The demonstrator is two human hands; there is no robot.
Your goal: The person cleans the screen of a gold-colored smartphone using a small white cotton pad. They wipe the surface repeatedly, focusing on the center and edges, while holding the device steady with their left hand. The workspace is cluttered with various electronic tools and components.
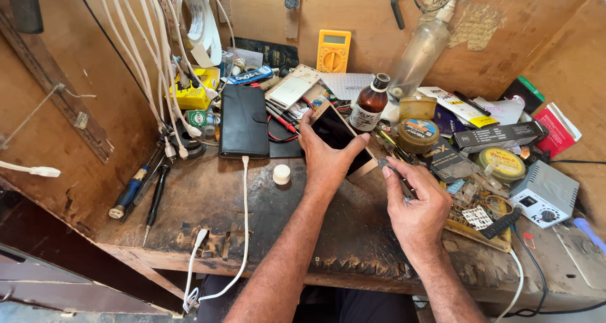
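My left hand (326,162) grips a gold-edged smartphone (338,137) with a dark screen, holding it tilted above the worn wooden workbench (252,215). Just to its right, my right hand (416,203) pinches a thin metal tool (392,167), whose tip lies close to the phone's lower right edge. A brown glass bottle (369,103) stands behind the phone, and a small white cap (281,174) rests on the bench left of my left wrist.
A black wallet phone case (243,121) lies at the left with a white cable (245,215) trailing off the bench edge. Round tins (418,133), a yellow multimeter (332,50), boxes and a grey power unit (544,193) crowd the back and right. Screwdrivers (154,203) lie at left.
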